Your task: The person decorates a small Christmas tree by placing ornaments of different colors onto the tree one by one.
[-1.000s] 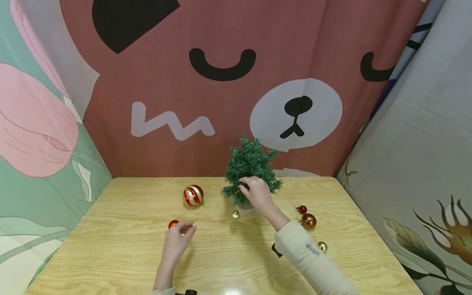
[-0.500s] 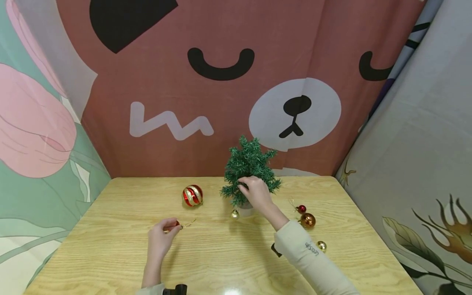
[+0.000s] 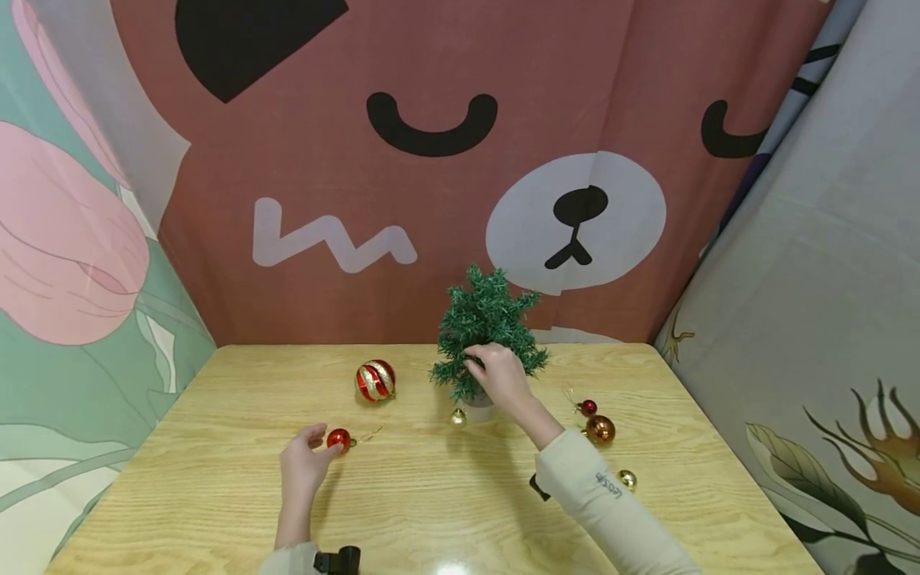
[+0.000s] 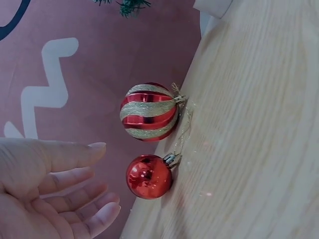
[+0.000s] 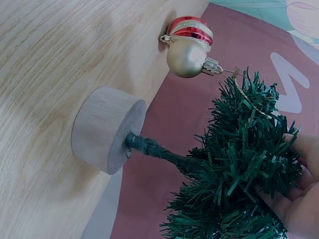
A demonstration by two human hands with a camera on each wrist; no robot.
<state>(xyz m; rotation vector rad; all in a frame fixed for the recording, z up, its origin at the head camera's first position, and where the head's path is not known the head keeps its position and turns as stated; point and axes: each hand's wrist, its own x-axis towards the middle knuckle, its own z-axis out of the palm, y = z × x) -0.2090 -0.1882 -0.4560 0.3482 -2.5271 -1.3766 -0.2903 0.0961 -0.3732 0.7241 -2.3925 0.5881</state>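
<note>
My left hand point(image 3: 302, 469) is beside a shiny red bauble point(image 3: 339, 439) lying on the table. In the left wrist view the fingers are apart from the bauble point(image 4: 148, 177) and hold nothing. A gold cord trails from its silver cap. My right hand point(image 3: 503, 381) grips a branch of a small artificial Christmas tree point(image 3: 485, 311) at the back of the table. Its fingertips are partly hidden among the needles. The round base point(image 5: 107, 129) stands on the table. From a low branch hangs a gold bauble point(image 5: 186, 58) on a cord.
A red and gold striped bauble point(image 3: 376, 381) lies left of the tree. To the right are a small dark red bauble point(image 3: 588, 407), a brown bauble point(image 3: 600, 430) and a gold bauble point(image 3: 628, 480). A printed cloth point(image 3: 323, 176) hangs behind the table.
My left hand has drawn back left, first with its fingers over the red bauble, and now stands off it. The right hand has stayed at the tree.
</note>
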